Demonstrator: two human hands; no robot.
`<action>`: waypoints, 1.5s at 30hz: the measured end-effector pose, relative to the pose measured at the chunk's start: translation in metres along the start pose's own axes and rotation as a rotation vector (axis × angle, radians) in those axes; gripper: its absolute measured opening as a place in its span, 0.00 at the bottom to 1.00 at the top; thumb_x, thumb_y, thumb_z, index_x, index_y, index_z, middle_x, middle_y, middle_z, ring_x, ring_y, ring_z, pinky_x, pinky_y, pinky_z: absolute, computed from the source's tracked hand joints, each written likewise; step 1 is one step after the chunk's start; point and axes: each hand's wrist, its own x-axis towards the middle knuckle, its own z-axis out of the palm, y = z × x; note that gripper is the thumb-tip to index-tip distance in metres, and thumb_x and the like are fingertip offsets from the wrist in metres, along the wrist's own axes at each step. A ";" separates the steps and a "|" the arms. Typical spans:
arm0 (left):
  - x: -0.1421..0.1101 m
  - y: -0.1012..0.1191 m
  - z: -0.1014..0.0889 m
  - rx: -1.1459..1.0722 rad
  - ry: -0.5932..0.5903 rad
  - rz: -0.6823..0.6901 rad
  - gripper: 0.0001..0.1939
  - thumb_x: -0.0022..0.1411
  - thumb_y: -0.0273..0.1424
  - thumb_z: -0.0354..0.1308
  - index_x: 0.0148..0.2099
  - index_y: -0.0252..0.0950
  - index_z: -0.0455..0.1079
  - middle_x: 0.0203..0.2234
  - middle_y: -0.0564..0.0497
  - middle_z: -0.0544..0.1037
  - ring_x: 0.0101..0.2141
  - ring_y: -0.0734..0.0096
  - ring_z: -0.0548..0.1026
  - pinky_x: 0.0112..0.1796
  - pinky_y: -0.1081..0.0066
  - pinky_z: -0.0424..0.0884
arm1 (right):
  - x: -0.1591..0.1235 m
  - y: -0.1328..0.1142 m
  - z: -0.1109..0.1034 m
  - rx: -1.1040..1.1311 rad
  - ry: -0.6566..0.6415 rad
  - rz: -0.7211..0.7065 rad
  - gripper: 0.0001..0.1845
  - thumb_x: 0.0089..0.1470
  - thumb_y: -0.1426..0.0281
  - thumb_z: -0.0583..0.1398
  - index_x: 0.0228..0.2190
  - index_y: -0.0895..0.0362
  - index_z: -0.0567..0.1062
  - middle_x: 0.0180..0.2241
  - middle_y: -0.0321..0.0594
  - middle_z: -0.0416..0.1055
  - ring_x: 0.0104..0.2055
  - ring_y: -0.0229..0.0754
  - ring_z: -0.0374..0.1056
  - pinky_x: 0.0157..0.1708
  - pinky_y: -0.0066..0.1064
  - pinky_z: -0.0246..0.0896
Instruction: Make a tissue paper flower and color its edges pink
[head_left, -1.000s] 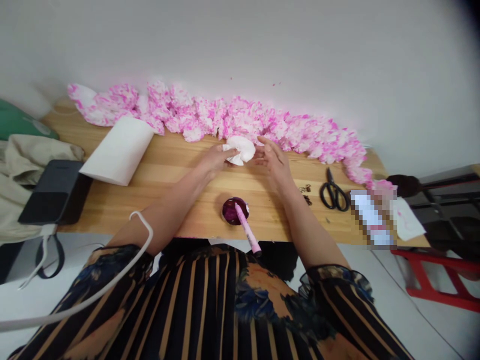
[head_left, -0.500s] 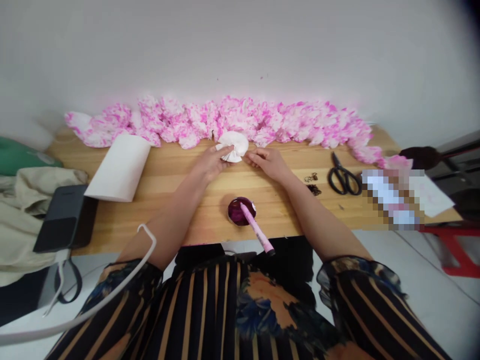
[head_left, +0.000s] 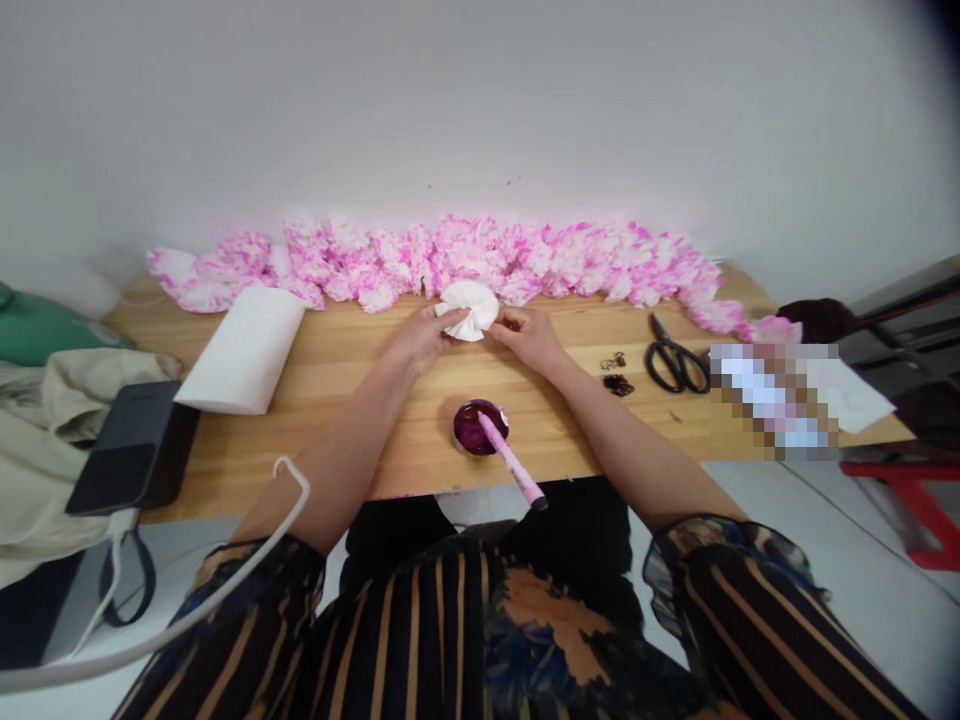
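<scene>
Well to the left of the left hand's fingers lies a white paper roll [head_left: 241, 352]. The left hand [head_left: 426, 338] pinches a pleated white paper round [head_left: 471, 300], held between both hands; just beyond the fingertips runs a row of pink-edged paper blooms [head_left: 463, 245], seemingly finished. Nearer the body sits a purple dish [head_left: 471, 436], a pink marker [head_left: 513, 464] slanting over its rim. The right hand [head_left: 534, 340] pinches the round's right edge. Right of those fingers lie dark loops [head_left: 619, 385], then scissors [head_left: 676, 362]. Partly fanned, without pink, the round looks much less far along than the blooms.
</scene>
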 end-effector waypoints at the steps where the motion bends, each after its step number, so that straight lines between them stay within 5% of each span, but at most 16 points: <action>1: 0.000 -0.001 -0.001 0.003 -0.005 0.008 0.18 0.47 0.30 0.76 0.39 0.31 0.75 0.31 0.49 0.82 0.34 0.71 0.78 0.42 0.70 0.73 | 0.000 -0.001 0.001 0.036 0.007 -0.008 0.14 0.51 0.61 0.62 0.33 0.58 0.81 0.26 0.34 0.72 0.27 0.37 0.60 0.31 0.30 0.54; 4: 0.002 -0.005 -0.003 0.027 -0.008 0.020 0.19 0.47 0.33 0.77 0.39 0.31 0.76 0.31 0.48 0.82 0.35 0.69 0.79 0.43 0.67 0.73 | 0.001 -0.002 0.003 0.104 0.002 -0.018 0.18 0.49 0.62 0.64 0.40 0.59 0.81 0.29 0.34 0.74 0.30 0.37 0.62 0.32 0.30 0.56; 15: 0.007 -0.011 -0.002 0.039 -0.014 0.053 0.24 0.40 0.32 0.79 0.39 0.29 0.77 0.29 0.48 0.82 0.30 0.71 0.77 0.37 0.69 0.70 | -0.001 -0.004 0.005 0.168 0.042 -0.041 0.13 0.50 0.63 0.63 0.35 0.57 0.80 0.30 0.35 0.74 0.33 0.39 0.65 0.36 0.31 0.60; 26: 0.004 -0.012 0.001 0.167 0.063 0.003 0.16 0.39 0.26 0.74 0.33 0.29 0.76 0.25 0.50 0.80 0.29 0.69 0.76 0.38 0.68 0.69 | -0.004 -0.005 0.001 -0.276 0.044 -0.326 0.15 0.60 0.64 0.56 0.26 0.56 0.77 0.27 0.43 0.75 0.31 0.43 0.67 0.35 0.34 0.59; 30: 0.002 -0.011 0.002 0.099 0.077 0.043 0.20 0.39 0.28 0.75 0.37 0.29 0.77 0.29 0.49 0.81 0.31 0.69 0.76 0.40 0.68 0.69 | -0.001 -0.005 -0.005 -0.111 -0.043 -0.153 0.13 0.57 0.65 0.58 0.39 0.56 0.81 0.38 0.43 0.80 0.38 0.45 0.71 0.40 0.35 0.65; 34: -0.001 -0.009 0.004 0.072 0.069 0.097 0.24 0.39 0.33 0.76 0.40 0.29 0.76 0.31 0.48 0.81 0.33 0.69 0.76 0.40 0.69 0.69 | -0.001 -0.009 -0.013 0.233 -0.168 0.055 0.31 0.52 0.62 0.66 0.57 0.54 0.75 0.52 0.43 0.78 0.50 0.48 0.73 0.52 0.39 0.68; 38: -0.002 -0.012 0.005 0.120 0.097 0.134 0.22 0.44 0.34 0.73 0.42 0.32 0.75 0.33 0.48 0.80 0.34 0.68 0.76 0.41 0.68 0.69 | -0.003 -0.017 -0.012 0.413 -0.230 0.117 0.46 0.48 0.56 0.71 0.65 0.51 0.66 0.66 0.43 0.65 0.63 0.51 0.66 0.61 0.41 0.64; 42: -0.001 -0.019 0.005 0.328 0.148 0.192 0.16 0.49 0.37 0.69 0.38 0.33 0.74 0.29 0.50 0.78 0.31 0.69 0.74 0.37 0.70 0.68 | -0.004 -0.018 -0.002 0.285 -0.103 0.150 0.41 0.47 0.55 0.69 0.61 0.55 0.71 0.59 0.46 0.71 0.57 0.52 0.70 0.59 0.43 0.66; 45: -0.003 -0.022 0.006 0.538 0.200 0.267 0.14 0.53 0.38 0.66 0.36 0.34 0.74 0.29 0.51 0.77 0.30 0.70 0.72 0.35 0.71 0.66 | -0.004 -0.015 0.003 0.272 -0.046 0.196 0.32 0.50 0.53 0.65 0.53 0.55 0.76 0.48 0.45 0.76 0.45 0.48 0.73 0.45 0.40 0.73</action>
